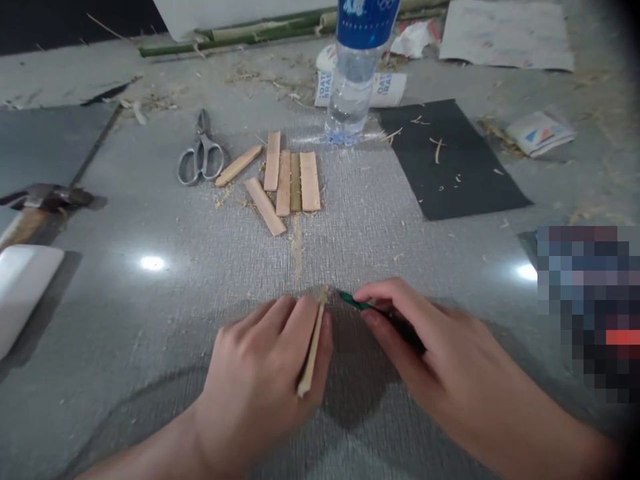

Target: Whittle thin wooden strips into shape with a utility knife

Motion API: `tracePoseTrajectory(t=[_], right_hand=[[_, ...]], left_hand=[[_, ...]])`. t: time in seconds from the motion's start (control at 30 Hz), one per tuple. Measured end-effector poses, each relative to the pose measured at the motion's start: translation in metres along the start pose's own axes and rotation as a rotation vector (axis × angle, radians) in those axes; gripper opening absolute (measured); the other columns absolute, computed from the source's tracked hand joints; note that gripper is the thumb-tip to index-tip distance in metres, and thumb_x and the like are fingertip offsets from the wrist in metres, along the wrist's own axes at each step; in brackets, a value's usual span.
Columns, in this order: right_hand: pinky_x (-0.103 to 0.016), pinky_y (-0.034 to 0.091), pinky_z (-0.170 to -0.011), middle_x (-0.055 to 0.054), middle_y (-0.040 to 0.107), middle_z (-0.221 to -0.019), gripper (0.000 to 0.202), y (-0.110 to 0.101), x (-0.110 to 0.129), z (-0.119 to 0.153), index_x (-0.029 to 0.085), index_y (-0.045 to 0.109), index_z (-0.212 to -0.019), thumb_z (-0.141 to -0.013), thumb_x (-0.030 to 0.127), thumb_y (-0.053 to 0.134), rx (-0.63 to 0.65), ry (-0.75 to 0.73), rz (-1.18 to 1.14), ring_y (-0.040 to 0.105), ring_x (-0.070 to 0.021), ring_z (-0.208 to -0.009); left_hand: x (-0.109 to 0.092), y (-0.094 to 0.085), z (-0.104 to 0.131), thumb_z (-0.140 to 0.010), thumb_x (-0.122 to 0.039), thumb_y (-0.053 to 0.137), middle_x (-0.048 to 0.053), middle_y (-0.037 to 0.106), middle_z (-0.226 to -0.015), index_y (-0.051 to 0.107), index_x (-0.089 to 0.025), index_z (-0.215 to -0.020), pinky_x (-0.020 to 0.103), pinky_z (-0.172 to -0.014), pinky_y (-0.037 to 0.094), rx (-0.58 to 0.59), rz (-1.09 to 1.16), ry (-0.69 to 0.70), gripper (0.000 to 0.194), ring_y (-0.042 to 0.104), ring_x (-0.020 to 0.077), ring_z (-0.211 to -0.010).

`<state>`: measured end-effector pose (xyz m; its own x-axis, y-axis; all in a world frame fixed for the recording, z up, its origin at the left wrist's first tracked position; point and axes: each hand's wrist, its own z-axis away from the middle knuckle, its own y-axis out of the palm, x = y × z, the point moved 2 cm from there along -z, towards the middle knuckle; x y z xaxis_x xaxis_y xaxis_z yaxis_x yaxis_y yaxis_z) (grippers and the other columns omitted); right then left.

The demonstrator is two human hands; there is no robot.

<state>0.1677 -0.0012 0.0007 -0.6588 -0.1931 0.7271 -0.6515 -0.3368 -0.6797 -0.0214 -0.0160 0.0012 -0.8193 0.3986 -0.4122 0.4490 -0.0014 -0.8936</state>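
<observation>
A pale strip of bamboo or wood [314, 350] stands on its edge in my left hand [265, 360], pinched between the thumb and the curled fingers. My right hand [425, 340] is closed around a slim green-and-black tool [353, 301], its green end pointing left at the strip's far end. What that end looks like is too small to tell, and the palm hides the rest. Ahead of both hands lie several flat wooden strips [310, 181], with a pointed wooden piece [239, 165] and scissors [201, 155] to their left.
A water bottle [350, 93] stands behind the strips. Black sheet [455, 163] with shavings lies at right. A hammer [43, 200] and a white object [25, 287] are at left. Bamboo poles [260, 30] lie at the back, near crumpled paper [415, 39] and a folded packet [540, 133].
</observation>
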Motion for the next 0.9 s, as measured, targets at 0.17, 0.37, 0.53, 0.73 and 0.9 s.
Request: tracePoseTrajectory(t=[0.17, 0.37, 0.53, 0.73, 0.9], right_hand=[[-0.023, 0.045, -0.056, 0.008, 0.068, -0.082, 0.003, 0.002, -0.001, 0.001, 0.029, 0.054, -0.1, -0.1, 0.028, 0.051, 0.015, 0.01, -0.011, 0.065, -0.009, -0.064], [-0.02, 0.044, -0.054, 0.008, 0.068, -0.078, 0.005, 0.002, 0.001, 0.0, 0.028, 0.056, -0.096, -0.098, 0.024, 0.053, 0.003, -0.045, -0.019, 0.065, -0.0073, -0.062], [-0.019, 0.045, -0.053, 0.009, 0.069, -0.076, 0.005, 0.003, -0.001, -0.001, 0.028, 0.057, -0.093, -0.097, 0.025, 0.055, 0.017, -0.041, -0.026, 0.065, -0.0068, -0.062], [-0.018, 0.046, -0.056, 0.01, 0.071, -0.081, 0.006, 0.005, -0.001, -0.001, 0.028, 0.059, -0.093, -0.095, 0.023, 0.057, 0.009, -0.051, -0.016, 0.067, -0.0064, -0.065], [-0.019, 0.042, -0.05, 0.009, 0.067, -0.072, 0.011, 0.007, 0.0, -0.002, 0.026, 0.057, -0.085, -0.096, 0.023, 0.056, -0.001, -0.047, 0.015, 0.064, -0.0073, -0.06]], left_hand=[[-0.003, 0.0, 0.001, -0.092, -0.02, 0.052, -0.002, 0.052, -0.061, 0.05, -0.02, -0.072, 0.029, -0.045, 0.04, 0.003, -0.008, 0.045, 0.02, 0.051, 0.0137, -0.05], [-0.003, 0.004, 0.0, -0.091, -0.018, 0.051, -0.003, 0.051, -0.058, 0.048, -0.021, -0.068, 0.029, -0.043, 0.041, 0.044, 0.008, 0.031, 0.023, 0.051, 0.0135, -0.046], [-0.002, 0.006, 0.004, -0.092, -0.017, 0.05, -0.003, 0.052, -0.056, 0.05, -0.022, -0.068, 0.033, -0.037, 0.037, 0.06, -0.072, 0.084, 0.024, 0.052, 0.0158, -0.042], [-0.005, 0.009, 0.006, -0.09, -0.013, 0.051, -0.003, 0.049, -0.052, 0.049, -0.022, -0.065, 0.033, -0.034, 0.033, 0.067, -0.134, 0.136, 0.027, 0.05, 0.0164, -0.038], [-0.006, 0.012, 0.007, -0.09, -0.013, 0.051, -0.003, 0.048, -0.051, 0.047, -0.022, -0.061, 0.032, -0.034, 0.033, 0.049, -0.153, 0.126, 0.03, 0.048, 0.0156, -0.037]])
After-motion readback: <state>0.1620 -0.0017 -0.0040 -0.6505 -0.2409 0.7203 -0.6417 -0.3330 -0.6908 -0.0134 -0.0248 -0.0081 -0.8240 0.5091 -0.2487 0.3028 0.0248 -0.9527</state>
